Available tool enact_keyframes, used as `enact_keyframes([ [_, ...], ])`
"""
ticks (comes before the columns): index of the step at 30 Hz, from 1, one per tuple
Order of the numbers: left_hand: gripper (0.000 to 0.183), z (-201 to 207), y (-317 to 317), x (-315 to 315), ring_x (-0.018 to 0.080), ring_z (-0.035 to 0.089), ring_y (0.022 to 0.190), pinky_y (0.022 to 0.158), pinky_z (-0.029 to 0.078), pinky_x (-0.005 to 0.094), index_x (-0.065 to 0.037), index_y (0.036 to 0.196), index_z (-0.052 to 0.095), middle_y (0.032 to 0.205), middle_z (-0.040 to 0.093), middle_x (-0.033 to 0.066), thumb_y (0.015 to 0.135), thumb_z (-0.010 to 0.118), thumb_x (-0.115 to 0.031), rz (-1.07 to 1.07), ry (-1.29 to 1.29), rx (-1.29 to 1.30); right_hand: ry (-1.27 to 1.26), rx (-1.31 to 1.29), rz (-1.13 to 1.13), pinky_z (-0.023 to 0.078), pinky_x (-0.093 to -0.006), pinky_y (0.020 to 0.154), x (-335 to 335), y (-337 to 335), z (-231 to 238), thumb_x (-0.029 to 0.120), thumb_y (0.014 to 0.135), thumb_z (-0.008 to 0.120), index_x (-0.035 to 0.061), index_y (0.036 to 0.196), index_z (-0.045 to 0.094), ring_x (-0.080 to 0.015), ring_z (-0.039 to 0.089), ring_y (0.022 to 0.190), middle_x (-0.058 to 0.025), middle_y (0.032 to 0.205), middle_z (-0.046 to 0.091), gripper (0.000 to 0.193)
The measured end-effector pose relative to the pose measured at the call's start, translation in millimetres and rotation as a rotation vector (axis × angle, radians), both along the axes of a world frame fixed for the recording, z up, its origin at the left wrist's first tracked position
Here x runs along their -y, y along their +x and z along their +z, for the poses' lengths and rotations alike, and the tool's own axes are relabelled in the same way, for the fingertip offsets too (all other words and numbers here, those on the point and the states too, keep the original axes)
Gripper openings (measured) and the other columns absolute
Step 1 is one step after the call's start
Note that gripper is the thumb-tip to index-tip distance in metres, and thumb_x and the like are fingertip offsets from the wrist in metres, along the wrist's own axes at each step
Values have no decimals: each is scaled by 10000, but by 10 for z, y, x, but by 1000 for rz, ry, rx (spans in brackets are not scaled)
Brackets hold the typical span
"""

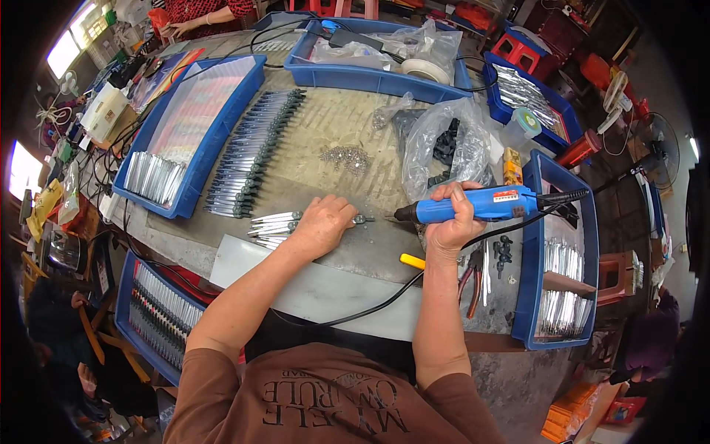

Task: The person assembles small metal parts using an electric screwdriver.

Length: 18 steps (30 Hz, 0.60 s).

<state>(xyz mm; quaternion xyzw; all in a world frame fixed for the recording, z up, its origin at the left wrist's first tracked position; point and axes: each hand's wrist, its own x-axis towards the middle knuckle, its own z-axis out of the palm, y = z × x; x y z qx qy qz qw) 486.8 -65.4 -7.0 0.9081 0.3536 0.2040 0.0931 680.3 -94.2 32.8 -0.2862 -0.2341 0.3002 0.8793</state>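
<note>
My right hand (452, 214) is wrapped round a blue electric screwdriver (477, 206), its dark nose pointing left, low over the table. Just left of that nose, my left hand (325, 224) presses down with fingers closed on a slim silver rod with a dark end (362, 219); most of the rod is hidden under the hand. Several silver rods (275, 226) lie by my left wrist. Beyond them, a long row of slim rods with dark ends (255, 152) lies side by side. A heap of tiny metal pieces (346, 158) sits mid-table.
A clear bag of black parts (444, 144) lies beyond the screwdriver. Blue trays (526, 251) flank the work area, with another blue tray (185, 148) at left. Red-handled pliers (470, 285), a yellow-handled tool (412, 260) and the black cord (370, 312) lie near my right forearm.
</note>
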Motion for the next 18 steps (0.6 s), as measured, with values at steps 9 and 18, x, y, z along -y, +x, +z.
enact_keyframes([
  [9, 160, -10, 22, 37, 248, 503, 770, 666, 395, 349, -57, 848, 546, 781, 521, 66, 710, 606, -111, -41, 11, 53, -6, 8, 2, 442, -319, 530, -5, 2, -15, 9, 647, 559, -57, 825, 488, -195, 510, 548, -138, 824, 484, 203],
  [18, 149, -12, 66, 48, 236, 514, 775, 669, 399, 342, -63, 818, 560, 775, 538, 48, 694, 624, -116, -28, -34, 39, 2, 4, -12, 441, -322, 525, 4, -1, 10, 8, 644, 569, -54, 828, 488, -197, 510, 545, -132, 828, 479, 210],
])
